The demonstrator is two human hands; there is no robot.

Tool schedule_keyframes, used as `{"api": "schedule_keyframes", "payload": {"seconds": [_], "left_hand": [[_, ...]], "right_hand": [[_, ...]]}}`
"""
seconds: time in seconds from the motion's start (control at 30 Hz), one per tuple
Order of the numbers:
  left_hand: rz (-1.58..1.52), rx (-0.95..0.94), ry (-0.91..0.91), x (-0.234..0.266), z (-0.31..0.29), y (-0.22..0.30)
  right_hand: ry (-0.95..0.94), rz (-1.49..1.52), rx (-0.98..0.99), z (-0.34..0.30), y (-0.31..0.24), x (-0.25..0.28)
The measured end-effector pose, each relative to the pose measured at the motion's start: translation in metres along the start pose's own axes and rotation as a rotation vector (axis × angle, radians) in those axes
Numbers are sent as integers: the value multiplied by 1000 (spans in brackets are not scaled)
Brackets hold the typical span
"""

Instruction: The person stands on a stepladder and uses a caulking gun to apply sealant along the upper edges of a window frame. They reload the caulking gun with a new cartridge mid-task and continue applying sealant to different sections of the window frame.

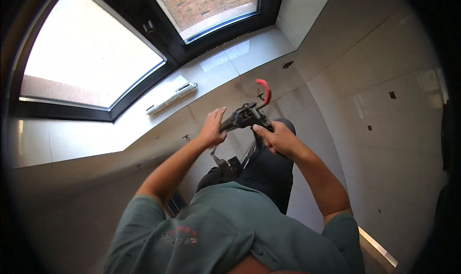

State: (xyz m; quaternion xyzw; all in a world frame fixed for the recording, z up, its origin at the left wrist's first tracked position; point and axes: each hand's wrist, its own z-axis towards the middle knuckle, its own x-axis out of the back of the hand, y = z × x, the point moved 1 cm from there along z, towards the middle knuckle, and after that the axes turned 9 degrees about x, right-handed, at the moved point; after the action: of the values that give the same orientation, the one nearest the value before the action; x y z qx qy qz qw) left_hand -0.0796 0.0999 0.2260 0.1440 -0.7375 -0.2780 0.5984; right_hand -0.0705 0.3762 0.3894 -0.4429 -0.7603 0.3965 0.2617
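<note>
A dark caulking gun with a curved red hook at its upper end is held in front of my body. My right hand is closed round its handle, the thumb lying along the near side. At the other end my left hand has the gun's narrow dark part between its thumb and rather straight fingers. Slight blur hides the finer parts of the gun. Below the hands, by my legs, is a grey and black metal piece; whether it joins the gun I cannot tell.
A silvery tube lies on the pale tiled sill under dark-framed windows. Tiled walls with small cut-out holes stand at the right. A light strip lies low at the right.
</note>
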Motion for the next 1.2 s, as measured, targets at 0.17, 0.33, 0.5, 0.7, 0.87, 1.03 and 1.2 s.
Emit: {"api": "schedule_keyframes", "payload": {"seconds": [0.17, 0.33, 0.5, 0.7, 0.87, 1.03, 1.2], "left_hand": [[303, -6, -74, -11, 164, 9], [438, 92, -64, -30, 304, 24], [439, 141, -71, -49, 381, 13], [490, 229, -158, -2, 369, -64], [607, 273, -75, 46, 273, -111], [574, 596, 20, 44, 268, -95], [166, 908, 43, -16, 348, -36]], "right_hand": [[370, -214, 67, -16, 25, 57], [679, -182, 228, -64, 50, 81], [1072, 146, 72, -133, 103, 85], [1387, 324, -123, -198, 173, 91], [1451, 349, -343, -206, 233, 81], [1462, 441, -446, -199, 277, 81], [1427, 587, -486, -210, 286, 90]]}}
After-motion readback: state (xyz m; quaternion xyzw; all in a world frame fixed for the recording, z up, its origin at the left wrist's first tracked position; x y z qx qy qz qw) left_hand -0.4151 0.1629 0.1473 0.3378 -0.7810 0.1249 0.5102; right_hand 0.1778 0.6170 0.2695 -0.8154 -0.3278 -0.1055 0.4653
